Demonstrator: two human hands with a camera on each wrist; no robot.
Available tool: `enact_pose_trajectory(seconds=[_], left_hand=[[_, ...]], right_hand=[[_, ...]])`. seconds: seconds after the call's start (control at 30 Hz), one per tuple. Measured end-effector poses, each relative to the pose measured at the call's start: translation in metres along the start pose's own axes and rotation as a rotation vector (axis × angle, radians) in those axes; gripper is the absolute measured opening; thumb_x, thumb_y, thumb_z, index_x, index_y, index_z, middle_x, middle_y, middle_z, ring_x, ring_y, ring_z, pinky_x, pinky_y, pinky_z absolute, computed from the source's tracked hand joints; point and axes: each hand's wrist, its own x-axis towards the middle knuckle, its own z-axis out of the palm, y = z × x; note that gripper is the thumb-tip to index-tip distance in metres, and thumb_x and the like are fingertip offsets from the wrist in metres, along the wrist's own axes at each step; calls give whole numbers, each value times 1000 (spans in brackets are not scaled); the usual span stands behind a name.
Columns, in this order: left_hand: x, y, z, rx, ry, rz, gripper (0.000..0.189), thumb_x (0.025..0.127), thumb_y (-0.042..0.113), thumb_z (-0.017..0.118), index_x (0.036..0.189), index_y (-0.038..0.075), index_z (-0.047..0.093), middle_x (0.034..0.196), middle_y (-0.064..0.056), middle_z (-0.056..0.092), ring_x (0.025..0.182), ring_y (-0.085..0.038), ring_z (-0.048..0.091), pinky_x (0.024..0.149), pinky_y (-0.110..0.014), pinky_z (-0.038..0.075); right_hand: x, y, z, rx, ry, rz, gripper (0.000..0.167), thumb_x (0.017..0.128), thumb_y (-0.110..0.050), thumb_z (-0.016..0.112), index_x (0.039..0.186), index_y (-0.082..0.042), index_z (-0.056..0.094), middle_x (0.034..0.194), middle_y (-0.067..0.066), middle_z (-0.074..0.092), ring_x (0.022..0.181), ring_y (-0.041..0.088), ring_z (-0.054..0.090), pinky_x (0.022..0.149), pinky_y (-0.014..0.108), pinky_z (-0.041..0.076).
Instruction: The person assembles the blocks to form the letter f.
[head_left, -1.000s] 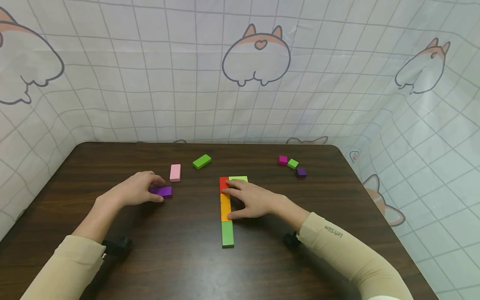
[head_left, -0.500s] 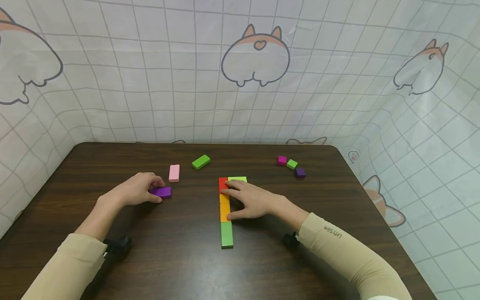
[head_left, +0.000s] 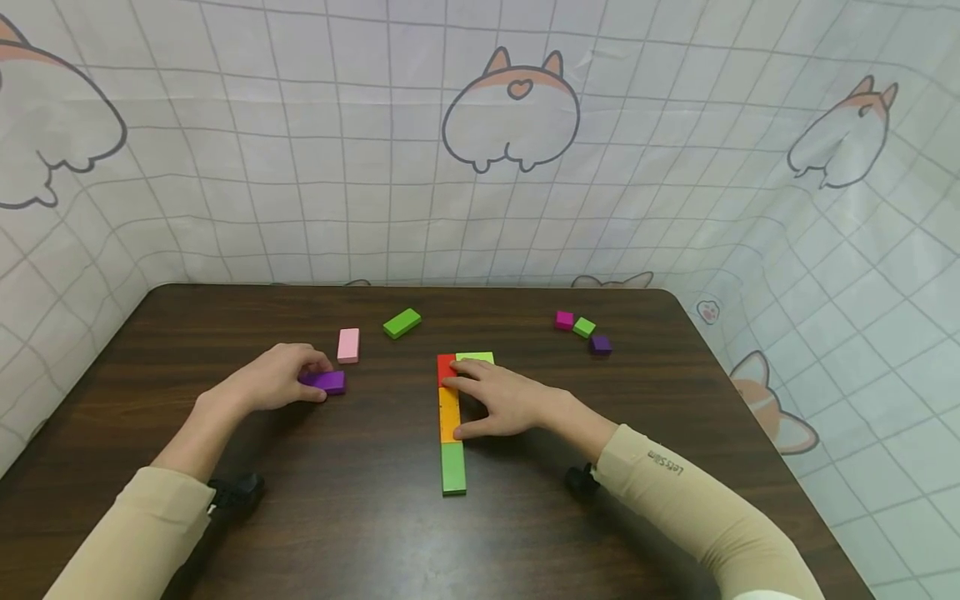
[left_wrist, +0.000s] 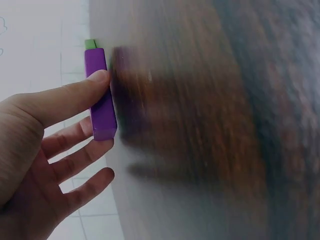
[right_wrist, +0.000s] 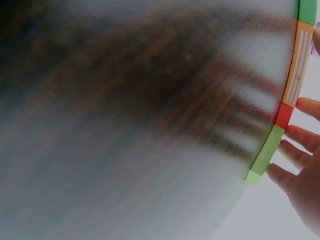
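My left hand [head_left: 273,379] pinches a purple rectangular block [head_left: 326,382] between thumb and fingers, low over the table on the left. In the left wrist view the thumb presses one long side of the purple block [left_wrist: 101,112], with fingers behind it. My right hand [head_left: 506,402] rests with spread fingers on a line of blocks. That line has a red block [head_left: 446,370] at the far end, an orange block [head_left: 449,415] in the middle and a green block [head_left: 453,468] nearest me. A light green block [head_left: 477,357] extends right from the red one, partly covered by the fingers.
A pink block [head_left: 348,345] lies just beyond the left hand, and a bright green block [head_left: 402,322] lies farther back. At the back right sit small magenta [head_left: 565,320], green [head_left: 584,327] and dark purple [head_left: 600,344] cubes. A patterned cloth [head_left: 360,167] hangs behind the dark wooden table [head_left: 360,517].
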Motion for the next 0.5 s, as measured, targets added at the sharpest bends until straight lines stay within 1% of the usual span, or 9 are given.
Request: enact_pose_trajectory(seconds=[0.1,0.33,0.5], left_hand=[[3,3,1,1,16,9,31,85,18,86,107,1,74,96,-3,66,87,-21,60,81,-48,52],[13,11,5,5,49,68,26,83,17,87,102,4,75,89,0,63,79,-18,56,73,-40,47],[22,19,12,7,67,81,27,84,15,86,104,2,75,94,-1,68,83,-18,60,76,-42,51]], right_hand=[[0,0,0,5,-2,0,84,95,-64,62,161,-18,36,167,12,24,153,27,22,122,43,22],[0,-1,-1,9,-8,-2,84,96,-63,61,161,-17,35,167,13,24,153,28,22,122,44,22],[-3,-1,0,16,-2,-5,83,96,-62,63,160,-16,37,166,13,26,152,29,24,121,45,24]])
